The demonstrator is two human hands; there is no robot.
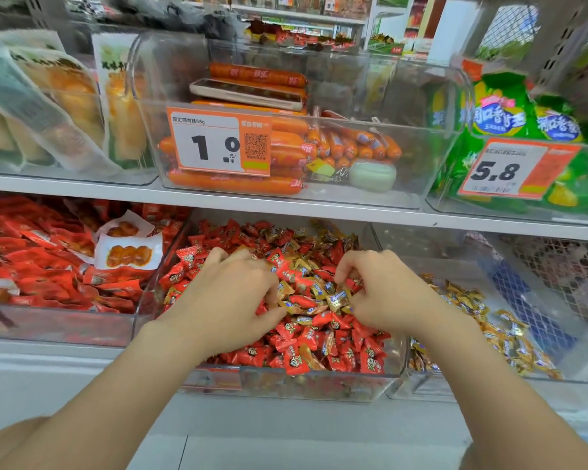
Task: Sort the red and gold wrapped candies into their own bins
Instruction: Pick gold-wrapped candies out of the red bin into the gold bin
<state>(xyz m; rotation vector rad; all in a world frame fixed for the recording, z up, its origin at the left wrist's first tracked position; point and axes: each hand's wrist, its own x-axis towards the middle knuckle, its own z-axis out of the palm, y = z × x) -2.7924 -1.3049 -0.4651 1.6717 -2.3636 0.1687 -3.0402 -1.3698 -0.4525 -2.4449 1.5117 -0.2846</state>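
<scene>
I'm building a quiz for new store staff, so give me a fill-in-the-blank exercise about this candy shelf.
The left hand and right hand both dig into the mixed candy bin, the ___ one of three on the lower shelf.
The bin to its right shows only ___ candies.
The price tag on the sausage bin reads ___.
Missing words: middle; gold; 1.0.

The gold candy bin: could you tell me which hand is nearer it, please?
Right. The right hand is left of the gold candy bin, over the mixed pile; the left hand is farther left.
</scene>
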